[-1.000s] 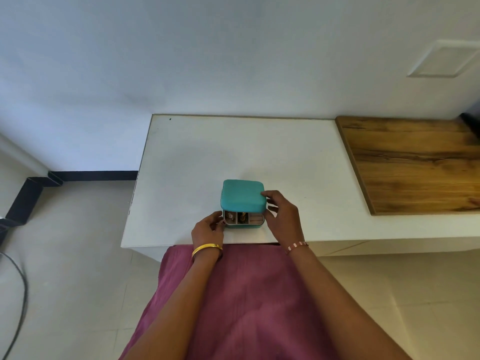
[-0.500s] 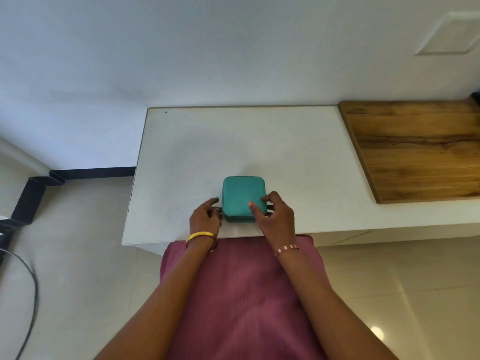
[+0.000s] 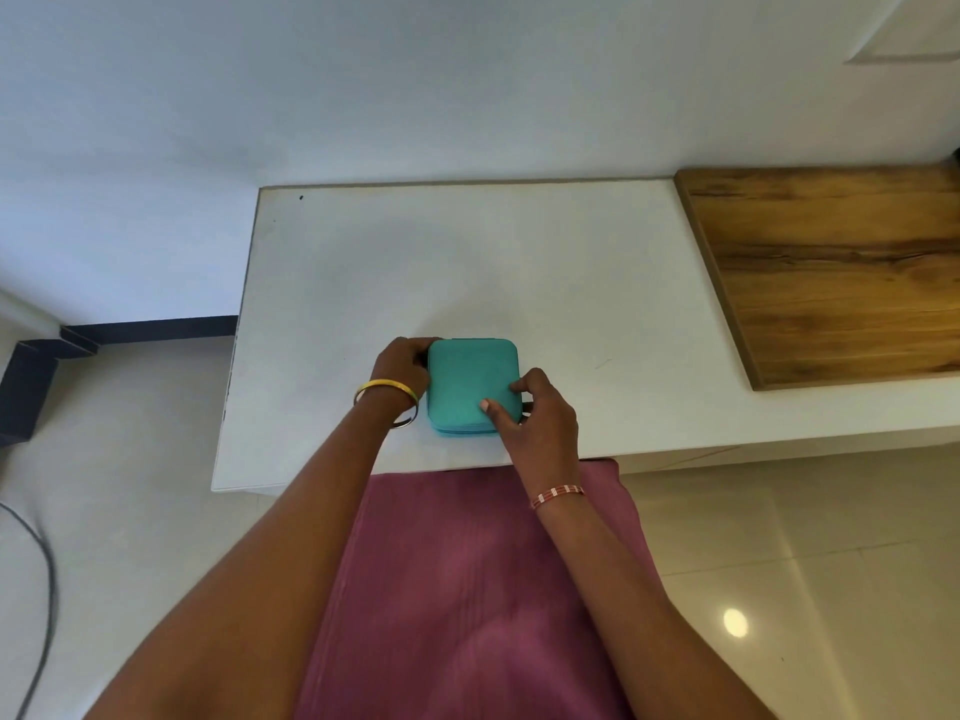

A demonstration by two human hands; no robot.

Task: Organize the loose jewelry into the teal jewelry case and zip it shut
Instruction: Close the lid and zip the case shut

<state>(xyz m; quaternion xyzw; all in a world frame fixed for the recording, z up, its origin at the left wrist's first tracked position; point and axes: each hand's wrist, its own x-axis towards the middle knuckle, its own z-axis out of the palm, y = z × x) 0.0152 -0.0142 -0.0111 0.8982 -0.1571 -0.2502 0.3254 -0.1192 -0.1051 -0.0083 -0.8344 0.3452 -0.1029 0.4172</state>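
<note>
Since a second ago the lid has come down and the left hand [image 3: 402, 363] has slid to the far-left corner of the teal jewelry case [image 3: 471, 384], fingers curled against it. On the white table [image 3: 467, 262], the right hand [image 3: 537, 415] grips the case's near-right corner, thumb pressing the lid.

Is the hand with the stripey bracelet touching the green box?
Touching. The head view shows the right hand with its thumb lying on the box lid.
</note>
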